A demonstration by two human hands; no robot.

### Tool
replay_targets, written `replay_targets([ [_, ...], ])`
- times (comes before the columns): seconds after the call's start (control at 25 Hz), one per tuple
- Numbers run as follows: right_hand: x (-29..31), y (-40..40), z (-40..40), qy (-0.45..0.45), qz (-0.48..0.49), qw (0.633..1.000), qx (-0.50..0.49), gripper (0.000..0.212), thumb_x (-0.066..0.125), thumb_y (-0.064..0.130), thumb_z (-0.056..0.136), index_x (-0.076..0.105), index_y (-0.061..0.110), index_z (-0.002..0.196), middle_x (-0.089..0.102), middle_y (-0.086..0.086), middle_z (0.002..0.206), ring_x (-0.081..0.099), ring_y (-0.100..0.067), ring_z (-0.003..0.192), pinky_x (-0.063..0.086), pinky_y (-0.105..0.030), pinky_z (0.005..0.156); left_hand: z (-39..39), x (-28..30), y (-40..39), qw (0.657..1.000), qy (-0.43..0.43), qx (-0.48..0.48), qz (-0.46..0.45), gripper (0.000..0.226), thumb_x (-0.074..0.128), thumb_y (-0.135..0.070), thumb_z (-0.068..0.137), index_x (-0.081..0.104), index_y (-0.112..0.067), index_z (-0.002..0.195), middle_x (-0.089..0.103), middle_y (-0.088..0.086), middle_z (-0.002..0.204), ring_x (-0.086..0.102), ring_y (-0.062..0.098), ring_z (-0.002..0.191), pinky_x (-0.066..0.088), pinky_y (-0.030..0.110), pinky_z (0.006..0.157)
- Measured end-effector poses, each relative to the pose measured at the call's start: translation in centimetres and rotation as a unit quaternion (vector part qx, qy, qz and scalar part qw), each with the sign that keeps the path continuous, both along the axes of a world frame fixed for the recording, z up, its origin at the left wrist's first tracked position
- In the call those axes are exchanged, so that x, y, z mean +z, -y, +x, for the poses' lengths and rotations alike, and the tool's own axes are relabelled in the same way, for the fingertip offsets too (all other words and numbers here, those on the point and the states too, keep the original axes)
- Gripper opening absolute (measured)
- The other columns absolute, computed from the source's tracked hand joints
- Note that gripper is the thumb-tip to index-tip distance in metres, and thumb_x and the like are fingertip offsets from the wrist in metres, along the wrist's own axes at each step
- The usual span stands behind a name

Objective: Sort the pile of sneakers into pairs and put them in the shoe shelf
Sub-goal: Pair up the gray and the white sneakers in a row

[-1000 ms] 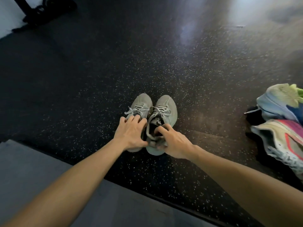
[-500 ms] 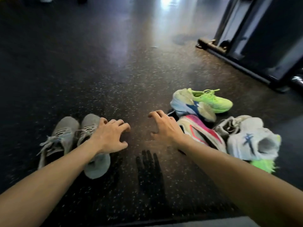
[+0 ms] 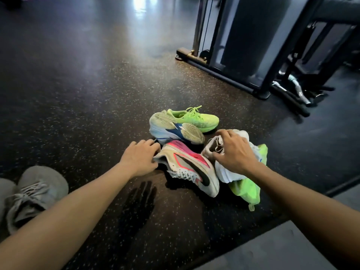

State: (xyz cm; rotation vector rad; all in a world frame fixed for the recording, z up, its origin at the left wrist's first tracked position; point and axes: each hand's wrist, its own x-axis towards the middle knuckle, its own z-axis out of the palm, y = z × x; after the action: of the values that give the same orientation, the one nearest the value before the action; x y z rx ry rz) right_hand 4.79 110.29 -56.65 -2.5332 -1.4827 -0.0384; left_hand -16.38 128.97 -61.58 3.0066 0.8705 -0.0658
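- The pile of sneakers [image 3: 196, 151] lies on the floor straight ahead of us, at the ends of both arms, and the shoe shelf is not in view.
- Nearest us is a white sneaker with pink and black side panels [image 3: 191, 168], tipped on its side, its long axis running from far-left to near-right between our hands.
- Our left hand [image 3: 139, 158] sits at this shoe's heel end, fingers curled and touching the collar; we cannot tell whether it has closed a grip yet.
- Our right hand [image 3: 234, 152] rests spread on top of a white sneaker [image 3: 226, 172] just to the right, fingertips at its opening, not clenched.
- So the left hand is closer to the pink shoe, the right to the white one.
- Under the white one pokes a neon green shoe [image 3: 248, 190]; beyond lie an upturned pale ridged sole with blue [image 3: 175, 127] and a neon green laced sneaker [image 3: 196, 118].
- The uppers look like soft mesh, the soles thick foam.
- A grey pair [image 3: 33, 193] stands together at our near left, well apart from the pile.
- The speckled rubber floor [image 3: 87, 106] is dark; a black machine frame [image 3: 243, 55] stands beyond.
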Motion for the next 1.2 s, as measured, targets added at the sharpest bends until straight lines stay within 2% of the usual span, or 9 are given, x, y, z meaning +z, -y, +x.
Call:
replay_targets([
  [0.2,-1.0,3.6,2.6,0.041,-0.031,0.994,-0.101,0.051,0.061,0.059,0.076,0.047,0.019,0.106,0.054,-0.003,0.107,0.052,-0.026,0.103,0.036,-0.043,0.091,4.1,-1.0,-1.2,0.982,0.012,0.149,-0.112,0.043,0.055,-0.044,0.088,0.052,-0.02,0.123,0.056,0.003,0.124,0.055,0.025,0.114,0.047,0.042,0.093],
  [0.4,-2.8,5.3,3.9,0.002,-0.113,0.983,-0.147,0.054,0.053,0.075,0.072,0.049,0.022,0.08,0.059,0.004,0.083,0.054,-0.019,0.078,0.034,-0.044,0.089,6.5,-3.1,-2.6,0.959,0.036,0.217,-0.181,0.042,0.052,-0.036,0.09,0.051,-0.016,0.127,0.056,0.008,0.126,0.055,0.027,0.114,0.048,0.042,0.093],
  [0.6,-4.6,5.2,4.7,-0.069,-0.102,0.983,-0.139,0.05,0.054,0.073,0.074,0.055,0.023,0.068,0.059,0.01,0.07,0.053,-0.014,0.076,0.028,-0.041,0.084,8.3,-5.2,-5.8,0.911,0.137,0.29,-0.259,0.044,0.053,-0.022,0.091,0.042,-0.007,0.131,0.052,0.018,0.133,0.051,0.036,0.12,0.043,0.042,0.098],
  [0.72,-5.5,5.4,5.0,-0.172,-0.051,0.973,-0.147,0.042,0.06,0.066,0.076,0.061,0.024,0.074,0.061,0.013,0.069,0.055,-0.011,0.077,0.026,-0.039,0.081,8.8,-6.1,-7.6,0.85,0.247,0.345,-0.312,0.052,0.048,-0.009,0.091,0.031,-0.008,0.139,0.048,0.019,0.137,0.048,0.036,0.123,0.04,0.04,0.102],
  [0.84,-6.3,5.6,5.0,-0.237,-0.017,0.96,-0.147,0.03,0.063,0.059,0.08,0.054,0.031,0.072,0.058,0.021,0.073,0.054,-0.009,0.081,0.027,-0.043,0.088,9.4,-6.6,-8.9,0.761,0.313,0.4,-0.404,0.069,0.047,-0.007,0.089,0.021,-0.03,0.148,0.047,0.009,0.139,0.051,0.03,0.117,0.049,0.047,0.097],
  [0.92,-6.6,5.7,5.0,-0.247,-0.005,0.958,-0.145,0.029,0.063,0.057,0.081,0.052,0.031,0.073,0.058,0.022,0.075,0.052,-0.007,0.081,0.026,-0.041,0.088,9.9,-6.5,-8.9,0.679,0.375,0.413,-0.477,0.058,0.039,-0.002,0.092,0.037,-0.038,0.138,0.051,0.001,0.128,0.052,0.024,0.106,0.054,0.045,0.087],
  [1.0,-6.8,5.8,5.0,-0.249,0.003,0.958,-0.143,0.031,0.062,0.057,0.081,0.052,0.029,0.075,0.06,0.02,0.076,0.051,-0.002,0.079,0.024,-0.039,0.084,9.8,-6.5,-8.9,0.595,0.425,0.414,-0.543,0.047,0.033,0.001,0.094,0.049,-0.037,0.116,0.058,0.001,0.11,0.056,0.021,0.091,0.052,0.044,0.079],
  [1.08,-7.1,5.9,5.0,-0.252,0.014,0.957,-0.141,0.033,0.062,0.058,0.08,0.054,0.026,0.079,0.064,0.015,0.08,0.054,-0.005,0.081,0.026,-0.04,0.085,9.4,-6.4,-9.2,0.558,0.438,0.402,-0.579,0.037,0.031,-0.003,0.095,0.051,-0.035,0.096,0.06,0.0,0.091,0.054,0.018,0.072,0.047,0.041,0.075],
  [1.2,-7.2,6.0,4.9,-0.246,0.018,0.959,-0.141,0.035,0.063,0.059,0.079,0.056,0.025,0.081,0.067,0.012,0.081,0.055,-0.007,0.081,0.028,-0.042,0.087,9.3,-6.2,-9.8,0.522,0.444,0.384,-0.618,0.028,0.033,-0.012,0.098,0.051,-0.029,0.087,0.059,0.002,0.086,0.053,0.022,0.072,0.046,0.043,0.077],
])
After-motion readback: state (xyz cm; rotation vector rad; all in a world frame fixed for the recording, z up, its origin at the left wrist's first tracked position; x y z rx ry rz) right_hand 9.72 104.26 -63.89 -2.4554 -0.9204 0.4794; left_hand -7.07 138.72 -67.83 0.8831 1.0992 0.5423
